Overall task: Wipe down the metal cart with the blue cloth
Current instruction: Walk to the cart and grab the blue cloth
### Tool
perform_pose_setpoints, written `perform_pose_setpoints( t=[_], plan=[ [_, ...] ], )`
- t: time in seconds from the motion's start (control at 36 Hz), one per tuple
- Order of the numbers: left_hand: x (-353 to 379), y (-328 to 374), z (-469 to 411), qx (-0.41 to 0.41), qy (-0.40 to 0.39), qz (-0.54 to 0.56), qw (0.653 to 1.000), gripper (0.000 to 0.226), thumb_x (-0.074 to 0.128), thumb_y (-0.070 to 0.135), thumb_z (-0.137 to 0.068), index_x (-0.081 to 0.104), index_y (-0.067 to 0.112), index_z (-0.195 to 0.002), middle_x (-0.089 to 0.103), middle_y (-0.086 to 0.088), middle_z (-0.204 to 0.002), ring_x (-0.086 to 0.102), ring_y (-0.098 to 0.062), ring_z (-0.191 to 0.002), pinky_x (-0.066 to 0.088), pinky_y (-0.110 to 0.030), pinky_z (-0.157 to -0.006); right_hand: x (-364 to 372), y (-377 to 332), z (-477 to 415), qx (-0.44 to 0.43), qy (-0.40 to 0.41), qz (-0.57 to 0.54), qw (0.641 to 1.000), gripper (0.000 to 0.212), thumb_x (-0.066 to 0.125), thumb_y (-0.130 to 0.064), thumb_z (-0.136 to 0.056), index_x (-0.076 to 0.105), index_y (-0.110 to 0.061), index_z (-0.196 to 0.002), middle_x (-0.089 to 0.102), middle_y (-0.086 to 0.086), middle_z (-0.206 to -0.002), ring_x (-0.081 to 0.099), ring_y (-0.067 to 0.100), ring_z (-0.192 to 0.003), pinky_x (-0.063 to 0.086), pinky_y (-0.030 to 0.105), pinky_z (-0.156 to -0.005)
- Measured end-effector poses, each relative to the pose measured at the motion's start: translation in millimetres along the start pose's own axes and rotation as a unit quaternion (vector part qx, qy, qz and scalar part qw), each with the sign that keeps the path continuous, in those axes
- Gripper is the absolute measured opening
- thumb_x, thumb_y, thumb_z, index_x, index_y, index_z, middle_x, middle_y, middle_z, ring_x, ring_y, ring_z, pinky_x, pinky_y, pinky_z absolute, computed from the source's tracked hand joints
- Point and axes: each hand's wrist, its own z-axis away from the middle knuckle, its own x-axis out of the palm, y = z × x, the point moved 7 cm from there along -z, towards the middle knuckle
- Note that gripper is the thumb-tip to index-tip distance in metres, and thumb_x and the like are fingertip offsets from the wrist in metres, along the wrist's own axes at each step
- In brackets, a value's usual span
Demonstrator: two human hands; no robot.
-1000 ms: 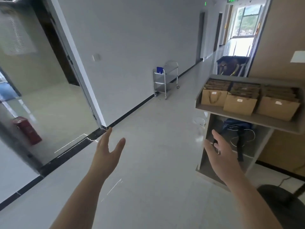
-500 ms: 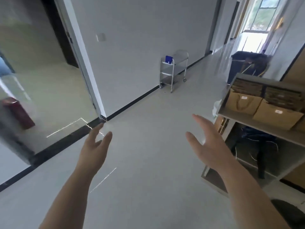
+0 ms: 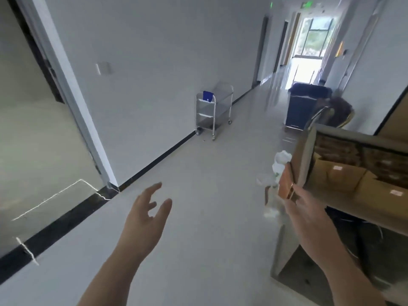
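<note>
Cart (image 3: 213, 111) stands far down the hallway against the left wall (image 3: 154, 51), with the blue cloth (image 3: 208, 96) hanging at its near top end. Both hands are raised and hold nothing. The left hand (image 3: 145, 215) has its fingers spread, and the right hand (image 3: 309, 215) has its fingers straight, just beside a shelf (image 3: 305, 155) of brown boxes. A dark bin (image 3: 306, 107) stands across from the cart.

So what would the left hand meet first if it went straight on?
Nothing nearby: the left hand points over bare floor roughly toward the metal cart by the wall, far off; depth is unclear.
</note>
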Motion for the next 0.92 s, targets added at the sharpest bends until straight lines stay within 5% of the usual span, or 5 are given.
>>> perform_pose_setpoints(
  t=[0.36, 0.53, 0.64, 0.75, 0.92],
  plan=[
    [107, 6, -231, -0.051, 0.007, -0.072, 0.996, 0.036, 0.064, 0.046, -0.100, 0.053, 0.056, -0.133, 0.055, 0.028, -0.139, 0.061, 0.003, -0.116, 0.048, -0.032, -0.086, 50, 89, -252, 0.083, -0.010, -0.040, 0.996, 0.067, 0.047, -0.077, -0.095, 0.046, -0.043, -0.153, 0.051, -0.012, -0.155, 0.054, 0.006, -0.125, 0.044, 0.036, -0.105],
    [128, 54, -324, -0.001, 0.027, -0.052, 0.998, 0.040, 0.063, 0.048, -0.099, 0.051, 0.060, -0.135, 0.050, 0.039, -0.140, 0.061, 0.001, -0.123, 0.051, -0.041, -0.102, 42, 59, -381, 0.041, 0.020, -0.063, 0.997, 0.060, 0.049, -0.087, -0.086, 0.047, -0.059, -0.139, 0.059, -0.026, -0.136, 0.060, 0.002, -0.125, 0.038, 0.052, -0.121],
    [140, 55, -381, -0.007, 0.026, -0.056, 0.998, 0.041, 0.062, 0.051, -0.099, 0.048, 0.064, -0.135, 0.048, 0.038, -0.144, 0.060, 0.002, -0.125, 0.051, -0.044, -0.104, 55, 23, -442, -0.001, -0.001, -0.090, 0.996, 0.074, 0.050, -0.081, -0.085, 0.048, -0.045, -0.150, 0.050, -0.022, -0.150, 0.055, 0.003, -0.132, 0.044, 0.043, -0.118],
    [154, 31, -447, -0.029, 0.025, -0.056, 0.998, 0.042, 0.061, 0.049, -0.101, 0.049, 0.055, -0.141, 0.053, 0.029, -0.143, 0.060, 0.002, -0.121, 0.048, -0.037, -0.096, 92, 6, -490, 0.000, -0.033, -0.063, 0.997, 0.052, 0.058, -0.058, -0.101, 0.050, -0.042, -0.149, 0.054, -0.019, -0.143, 0.056, 0.003, -0.126, 0.021, 0.002, -0.110],
    [180, -36, -560, -0.075, -0.003, -0.065, 0.995, 0.038, 0.062, 0.050, -0.100, 0.049, 0.058, -0.135, 0.055, 0.020, -0.141, 0.062, -0.002, -0.113, 0.047, -0.036, -0.093, 174, 19, -568, -0.003, -0.114, -0.005, 0.994, 0.058, 0.057, -0.061, -0.099, 0.043, -0.047, -0.153, 0.044, -0.026, -0.149, 0.048, -0.004, -0.133, 0.037, 0.027, -0.113]
  ],
)
